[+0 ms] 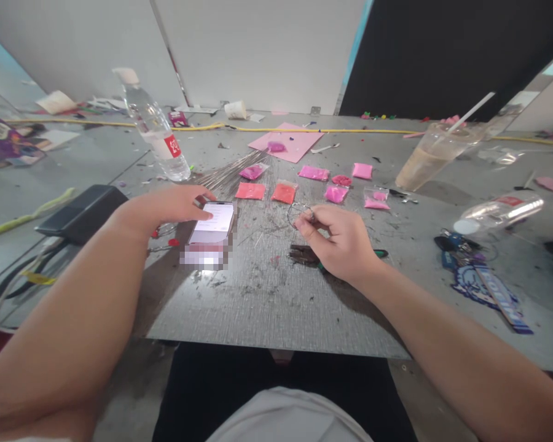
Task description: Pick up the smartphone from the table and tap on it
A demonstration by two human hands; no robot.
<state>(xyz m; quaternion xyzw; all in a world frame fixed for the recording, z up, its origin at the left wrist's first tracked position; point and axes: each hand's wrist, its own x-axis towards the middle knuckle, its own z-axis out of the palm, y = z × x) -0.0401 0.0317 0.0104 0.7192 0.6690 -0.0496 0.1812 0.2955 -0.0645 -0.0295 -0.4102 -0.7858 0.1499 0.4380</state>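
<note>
My left hand [175, 205] rests on the grey table with its fingertips on the lit screen of a phone [212, 224] that lies flat. My right hand [338, 239] pinches a thin wire bent into a loop [298, 212] between thumb and forefinger, just above the table. Dark pliers with a green handle [309, 255] lie under that hand. Beyond both hands lie several small bags of pink and orange beads [283, 192] and a bundle of straight thin wires [230, 173].
A clear water bottle [154, 126] stands at the back left, a black box [83, 212] beside my left forearm. An iced drink cup with a straw [431, 161] stands at the right, an empty bottle [500, 212] on its side and keys with a blue lanyard [482, 279] nearer. A pink sheet [286, 142] lies at the back.
</note>
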